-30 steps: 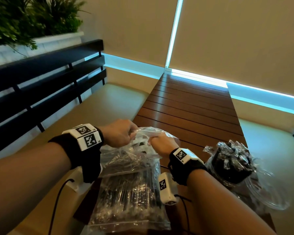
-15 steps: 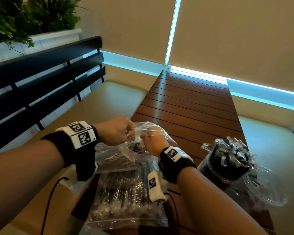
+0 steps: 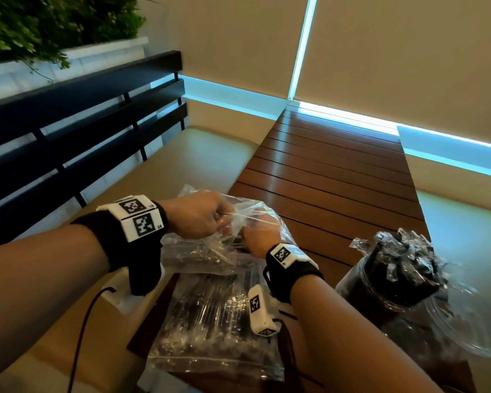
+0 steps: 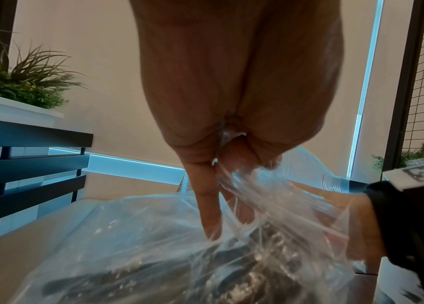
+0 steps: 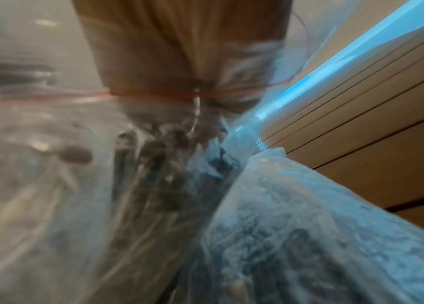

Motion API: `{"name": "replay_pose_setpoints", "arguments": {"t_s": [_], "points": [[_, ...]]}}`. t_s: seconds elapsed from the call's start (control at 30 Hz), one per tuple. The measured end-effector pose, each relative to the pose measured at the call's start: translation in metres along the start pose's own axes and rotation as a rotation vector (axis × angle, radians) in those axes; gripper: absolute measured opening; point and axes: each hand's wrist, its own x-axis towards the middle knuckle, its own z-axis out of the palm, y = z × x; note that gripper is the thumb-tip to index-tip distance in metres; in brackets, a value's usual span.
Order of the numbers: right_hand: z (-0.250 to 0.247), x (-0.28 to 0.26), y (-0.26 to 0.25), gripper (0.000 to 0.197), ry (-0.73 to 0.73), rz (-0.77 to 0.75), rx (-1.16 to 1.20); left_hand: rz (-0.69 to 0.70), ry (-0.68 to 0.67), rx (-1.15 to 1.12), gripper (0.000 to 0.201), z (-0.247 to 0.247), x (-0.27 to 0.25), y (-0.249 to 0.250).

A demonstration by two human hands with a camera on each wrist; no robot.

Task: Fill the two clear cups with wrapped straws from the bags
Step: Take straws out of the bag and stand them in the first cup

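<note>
Pinching the bag [image 3: 255, 217] mouth between curled fingers, left hand [image 3: 199, 215] and right hand [image 3: 257, 241] hold it near the filled cup [image 3: 391, 276].

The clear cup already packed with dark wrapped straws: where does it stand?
In the head view the clear cup of straws stands on the brown slatted table, right of the right hand.

No readable words, brand names or numbers appear anywhere. The only markings are black-and-white square coded tags on the white blocks of the black wristbands: two on the left wristband [image 3: 138, 218], one on the right wristband [image 3: 284, 255], and one on the white camera unit [image 3: 260, 310] hanging just below the right wristband. Tiny characters beside the tags are too small to read.
</note>
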Motion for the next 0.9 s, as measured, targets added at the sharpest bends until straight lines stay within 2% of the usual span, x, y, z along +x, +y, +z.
{"name": "replay_pose_setpoints", "arguments": {"t_s": [0.07, 0.1, 0.2, 0.3, 0.37, 0.43, 0.5, 0.6, 0.67, 0.7, 0.8, 0.9], "points": [[-0.008, -0.006, -0.003, 0.019, 0.17, -0.024, 0.044, 0.015, 0.0, 0.003, 0.019, 0.001, 0.001, -0.002], [-0.01, -0.006, -0.004, 0.02, 0.191, 0.004, -0.003, 0.022, 0.0, 0.008, 0.018, 0.002, 0.002, -0.004], [-0.008, 0.002, -0.001, 0.02, 0.109, 0.022, -0.002, 0.034, 0.004, 0.021, 0.016, 0.006, 0.004, -0.007], [-0.002, 0.01, 0.004, 0.03, 0.081, 0.043, 0.024, 0.037, 0.0, -0.005, 0.017, 0.008, 0.006, -0.007], [-0.005, 0.014, 0.006, 0.021, 0.089, 0.091, 0.068, 0.042, -0.004, -0.001, 0.022, 0.009, 0.006, -0.006], [-0.011, 0.011, 0.003, 0.022, 0.07, 0.15, 0.167, 0.048, -0.004, -0.003, 0.021, 0.01, 0.007, -0.006], [-0.015, 0.007, 0.0, 0.025, -0.025, 0.13, 0.281, 0.053, -0.003, -0.013, 0.02, 0.011, 0.007, -0.006], [-0.017, -0.003, -0.007, 0.03, -0.043, 0.031, 0.318, 0.071, 0.019, 0.001, 0.02, 0.01, 0.007, -0.006], [-0.015, -0.01, -0.014, 0.018, -0.058, -0.071, 0.161, 0.081, 0.041, 0.012, 0.019, 0.008, 0.007, -0.01], [-0.014, -0.012, -0.015, 0.013, -0.086, -0.125, 0.004, 0.085, 0.049, 0.021, 0.018, 0.007, 0.007, -0.012], [-0.011, -0.018, -0.022, 0.01, -0.08, -0.22, -0.404, 0.087, 0.068, -0.002, 0.019, 0.004, 0.005, -0.014], [-0.005, -0.01, -0.016, 0.024, -0.086, -0.07, -0.58, 0.096, 0.044, -0.054, 0.02, 0.005, 0.008, -0.014]]}}
